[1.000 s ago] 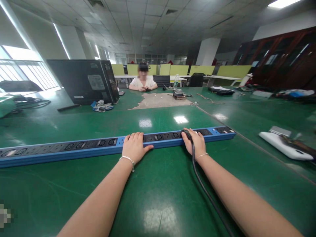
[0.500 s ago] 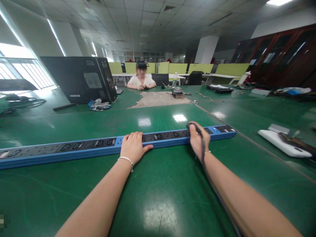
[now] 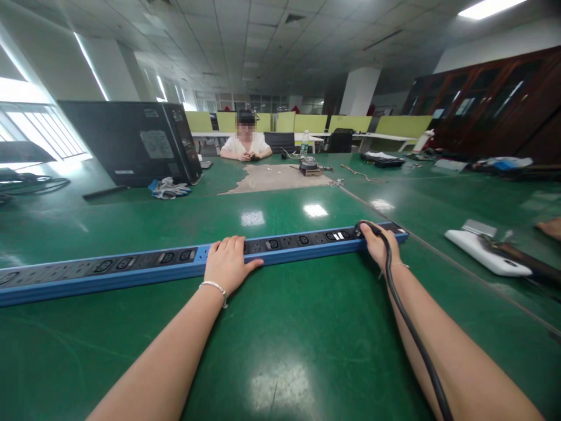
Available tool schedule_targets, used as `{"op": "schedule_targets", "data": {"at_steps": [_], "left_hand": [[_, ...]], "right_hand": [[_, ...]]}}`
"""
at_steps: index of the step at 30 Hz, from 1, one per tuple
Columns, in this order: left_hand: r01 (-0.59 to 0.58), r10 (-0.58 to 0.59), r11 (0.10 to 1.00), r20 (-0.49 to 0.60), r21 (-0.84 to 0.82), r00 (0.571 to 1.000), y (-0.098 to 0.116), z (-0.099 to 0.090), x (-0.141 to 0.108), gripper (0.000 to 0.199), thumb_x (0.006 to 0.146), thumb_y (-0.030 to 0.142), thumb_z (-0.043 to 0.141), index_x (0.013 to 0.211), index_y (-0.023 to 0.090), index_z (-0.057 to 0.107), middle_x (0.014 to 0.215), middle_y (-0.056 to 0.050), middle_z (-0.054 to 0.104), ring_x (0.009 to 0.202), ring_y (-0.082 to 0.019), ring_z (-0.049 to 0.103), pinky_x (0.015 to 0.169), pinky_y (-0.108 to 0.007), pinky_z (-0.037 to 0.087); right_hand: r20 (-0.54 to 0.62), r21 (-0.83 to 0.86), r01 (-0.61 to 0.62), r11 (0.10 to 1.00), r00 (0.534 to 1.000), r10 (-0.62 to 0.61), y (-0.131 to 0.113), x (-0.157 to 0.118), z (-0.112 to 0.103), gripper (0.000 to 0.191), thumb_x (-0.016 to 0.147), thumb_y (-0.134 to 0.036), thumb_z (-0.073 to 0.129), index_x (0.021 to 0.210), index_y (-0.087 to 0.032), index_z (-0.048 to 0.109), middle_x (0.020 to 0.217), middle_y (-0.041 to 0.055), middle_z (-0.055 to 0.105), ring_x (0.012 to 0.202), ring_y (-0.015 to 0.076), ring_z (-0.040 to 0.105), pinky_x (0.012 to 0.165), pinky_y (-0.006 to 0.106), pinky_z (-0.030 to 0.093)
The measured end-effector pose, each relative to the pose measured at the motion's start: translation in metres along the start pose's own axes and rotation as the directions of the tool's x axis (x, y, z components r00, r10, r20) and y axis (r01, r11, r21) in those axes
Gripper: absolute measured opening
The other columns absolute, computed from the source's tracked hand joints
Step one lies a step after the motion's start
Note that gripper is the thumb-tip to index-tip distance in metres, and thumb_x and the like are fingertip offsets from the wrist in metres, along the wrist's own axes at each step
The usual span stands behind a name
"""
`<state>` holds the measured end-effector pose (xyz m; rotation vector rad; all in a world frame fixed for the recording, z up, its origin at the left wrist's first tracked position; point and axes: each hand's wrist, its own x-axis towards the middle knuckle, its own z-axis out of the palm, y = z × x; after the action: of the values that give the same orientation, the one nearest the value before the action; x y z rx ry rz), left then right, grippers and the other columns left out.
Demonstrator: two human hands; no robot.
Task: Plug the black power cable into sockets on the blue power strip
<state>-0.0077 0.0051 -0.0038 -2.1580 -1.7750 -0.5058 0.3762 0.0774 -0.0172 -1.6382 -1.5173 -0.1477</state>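
A long blue power strip (image 3: 280,257) with black sockets lies across the green table, its left end beyond the view. My left hand (image 3: 227,263) is laid over its middle, fingers across the top and thumb along the near side, gripping it. Close to the strip's right end, my right hand (image 3: 382,245) pinches a black plug (image 3: 360,228) against the socket face. How far the plug sits in a socket is hidden by the fingers. From it a black cable (image 3: 405,318) runs back over my right forearm.
Farther back stand a black computer case (image 3: 127,143), work gloves (image 3: 169,188) and a round metal device (image 3: 309,165). A white device (image 3: 486,252) lies at the right. Across the table sits a person (image 3: 245,143); part of another hand (image 3: 550,228) shows at the right edge.
My right hand has moved right along the power strip with the plug, uncovering sockets with white labels. My left hand keeps its place on the strip. The view has shifted slightly.
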Motion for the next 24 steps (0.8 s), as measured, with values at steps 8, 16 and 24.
{"op": "schedule_targets", "data": {"at_steps": [8, 16, 24], "left_hand": [[0.012, -0.012, 1.000, 0.011, -0.009, 1.000, 0.000, 0.000, 0.000, 0.065, 0.075, 0.062, 0.048, 0.118, 0.013, 0.048, 0.119, -0.015, 0.057, 0.112, -0.029, 0.049, 0.095, -0.043, 0.033], [0.010, -0.010, 1.000, 0.016, -0.010, 1.000, 0.002, -0.002, 0.000, 0.064, 0.076, 0.061, 0.047, 0.119, 0.014, 0.047, 0.118, -0.015, 0.058, 0.112, -0.029, 0.049, 0.096, -0.043, 0.033], [-0.003, 0.002, 1.000, 0.018, 0.010, 1.000, 0.001, -0.003, -0.001, 0.064, 0.076, 0.062, 0.046, 0.119, 0.014, 0.048, 0.117, -0.015, 0.058, 0.111, -0.029, 0.050, 0.094, -0.043, 0.034]], "right_hand": [[0.067, -0.101, 0.000, 0.995, 0.998, 0.007, -0.003, -0.011, 0.004, 0.040, 0.083, -0.045, 0.039, 0.110, -0.025, 0.062, 0.116, 0.0068, 0.062, 0.125, 0.0262, 0.040, 0.103, 0.055, 0.018], [0.011, -0.090, -0.065, 0.994, 0.998, 0.066, -0.002, -0.018, 0.008, 0.041, 0.082, -0.048, 0.041, 0.110, -0.026, 0.062, 0.121, 0.0084, 0.058, 0.123, 0.0282, 0.041, 0.101, 0.059, 0.018], [-0.335, 0.229, -0.113, 0.967, 0.923, 0.187, 0.000, -0.001, -0.001, 0.054, 0.083, -0.054, 0.036, 0.100, -0.012, 0.065, 0.093, 0.0115, 0.068, 0.088, 0.0251, 0.061, 0.089, 0.045, 0.042]]}}
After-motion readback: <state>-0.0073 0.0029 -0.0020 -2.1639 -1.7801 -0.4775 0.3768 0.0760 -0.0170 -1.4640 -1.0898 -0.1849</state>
